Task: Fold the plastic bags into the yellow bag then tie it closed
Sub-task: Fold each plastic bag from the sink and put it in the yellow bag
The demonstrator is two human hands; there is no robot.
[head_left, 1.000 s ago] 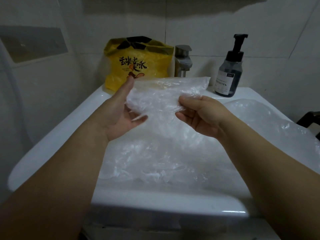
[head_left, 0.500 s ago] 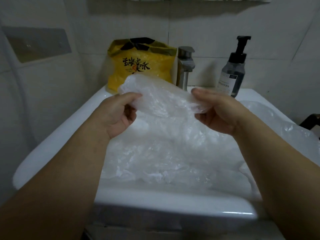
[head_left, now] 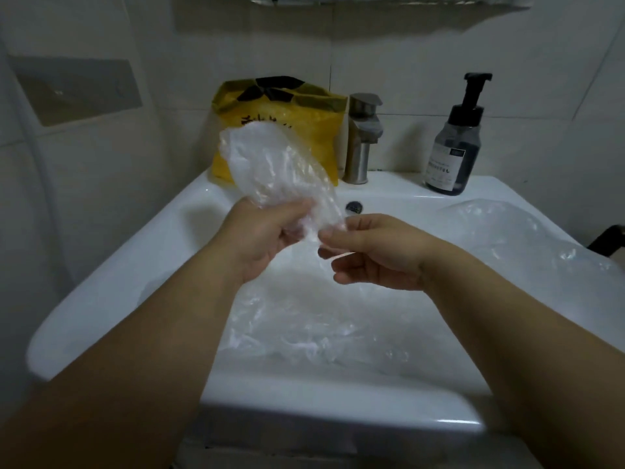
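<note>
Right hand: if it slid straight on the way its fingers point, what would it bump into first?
The right hand points leftward at the folded clear bag, whose lower end the left hand grips. It would likely meet that bag end first, then the left hand; they may already touch.

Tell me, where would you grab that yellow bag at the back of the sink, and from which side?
Probably the crumpled top rim of the yellow bag, pinched from above and the front. It stands upright against the wall, with the faucet close on its right, so those sides look blocked, and its soft walls would likely cave in if squeezed.
</note>
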